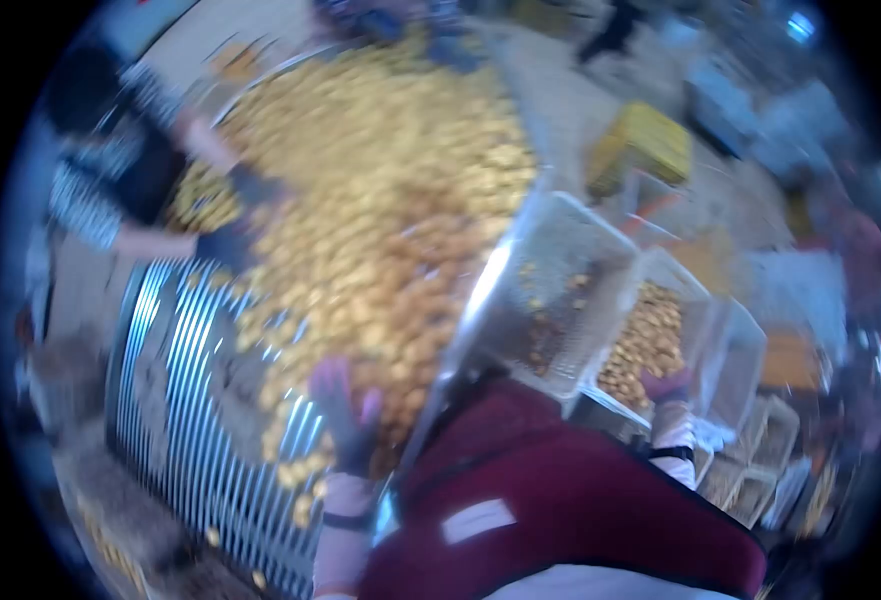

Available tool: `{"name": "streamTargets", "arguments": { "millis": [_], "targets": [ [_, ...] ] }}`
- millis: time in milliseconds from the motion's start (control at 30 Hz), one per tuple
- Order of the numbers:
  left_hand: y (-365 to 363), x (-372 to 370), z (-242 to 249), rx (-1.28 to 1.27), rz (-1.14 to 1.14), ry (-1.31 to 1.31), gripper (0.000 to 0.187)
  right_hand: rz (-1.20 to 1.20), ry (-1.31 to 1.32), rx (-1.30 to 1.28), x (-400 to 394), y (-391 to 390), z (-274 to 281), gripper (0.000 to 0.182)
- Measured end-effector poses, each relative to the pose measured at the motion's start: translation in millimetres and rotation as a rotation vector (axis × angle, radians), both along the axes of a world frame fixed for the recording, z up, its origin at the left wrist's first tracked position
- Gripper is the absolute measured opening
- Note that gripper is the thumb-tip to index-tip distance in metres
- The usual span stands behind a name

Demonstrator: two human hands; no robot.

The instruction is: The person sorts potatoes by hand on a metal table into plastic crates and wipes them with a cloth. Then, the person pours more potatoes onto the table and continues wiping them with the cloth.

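My left hand [345, 418], in a grey glove with pink fingers, lies at the near edge of a large heap of small, round yellow-brown produce [360, 230]. Its thumb and fingers are apart, and nothing is visibly gripped. The heap spreads over a metal-rimmed table with a slatted metal grate [175, 380]. On my right side, my right hand [668, 387], gloved alike, is at the near edge of a white plastic basket [698, 300]. Brown, rounded pieces [648, 340] partly fill this basket. Blur hides how the right fingers are held.
Opposite on the left, another person's gloved hands [230, 235] touch the heap. Another white basket [570, 240] with a few pieces stands against the table's metal rim [490, 275]. A yellow crate [645, 145] and several other containers stand on the floor to the right.
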State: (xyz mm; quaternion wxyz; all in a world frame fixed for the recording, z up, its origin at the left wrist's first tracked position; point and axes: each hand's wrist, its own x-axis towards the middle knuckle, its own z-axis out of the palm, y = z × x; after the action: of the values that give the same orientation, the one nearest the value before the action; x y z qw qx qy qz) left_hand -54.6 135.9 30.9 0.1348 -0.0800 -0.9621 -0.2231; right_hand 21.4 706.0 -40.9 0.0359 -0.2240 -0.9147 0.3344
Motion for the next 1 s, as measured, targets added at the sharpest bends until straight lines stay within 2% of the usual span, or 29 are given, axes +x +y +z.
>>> {"name": "streamTargets", "arguments": {
  "millis": [100,133,233,267,300,367,400,500,533,633,700,800,833,933,967,1000],
  "targets": [
    [-47,60,-7,0.085,0.295,-0.103,0.073,-0.287,0.226,-0.605,-53,-42,-45,0.053],
    [-61,79,-11,0.012,0.351,-0.127,0.078,-0.412,0.280,-0.789,-67,-54,-54,0.053],
    [-70,127,-15,0.016,0.446,-0.149,0.083,0.041,0.281,-0.246,-150,-172,1,0.046],
    [-68,139,-19,0.001,0.468,-0.182,0.090,0.357,0.482,-0.018,-166,-217,6,0.045],
    [-65,149,-22,-0.021,0.454,-0.193,0.091,0.612,0.483,-0.118,-180,-268,41,0.052],
    [-59,166,-26,-0.063,0.424,-0.217,0.094,1.089,0.375,-0.029,-192,-332,64,0.056],
    [-60,171,-37,-0.051,0.369,-0.173,0.097,1.242,0.405,0.027,-196,-353,59,0.055],
    [-49,174,-37,-0.141,0.468,-0.374,0.097,1.568,0.458,0.170,-207,-395,45,0.053],
    [-47,172,-37,-0.074,0.486,-0.346,0.094,1.621,0.355,0.068,-227,-402,51,0.046],
    [-39,150,-36,-0.148,0.550,-0.394,0.092,1.463,0.575,0.392,-278,-411,40,0.044],
    [-40,123,-37,-0.085,0.528,-0.360,0.092,1.420,0.616,0.497,-321,-416,7,0.047],
    [-36,80,-39,0.007,0.488,-0.310,0.092,1.321,0.629,0.607,-357,-431,12,0.053],
    [-38,67,-39,0.032,0.470,-0.284,0.092,1.293,0.601,0.581,-359,-437,11,0.053],
    [-41,32,-39,-0.020,0.419,-0.429,0.092,1.148,0.545,0.543,-362,-447,6,0.054],
    [-41,25,-43,-0.031,0.400,-0.377,0.092,1.064,0.540,0.547,-348,-453,7,0.053],
    [-41,19,-50,-0.044,0.380,-0.325,0.092,1.097,0.493,0.458,-331,-453,8,0.051]
  ]
}}
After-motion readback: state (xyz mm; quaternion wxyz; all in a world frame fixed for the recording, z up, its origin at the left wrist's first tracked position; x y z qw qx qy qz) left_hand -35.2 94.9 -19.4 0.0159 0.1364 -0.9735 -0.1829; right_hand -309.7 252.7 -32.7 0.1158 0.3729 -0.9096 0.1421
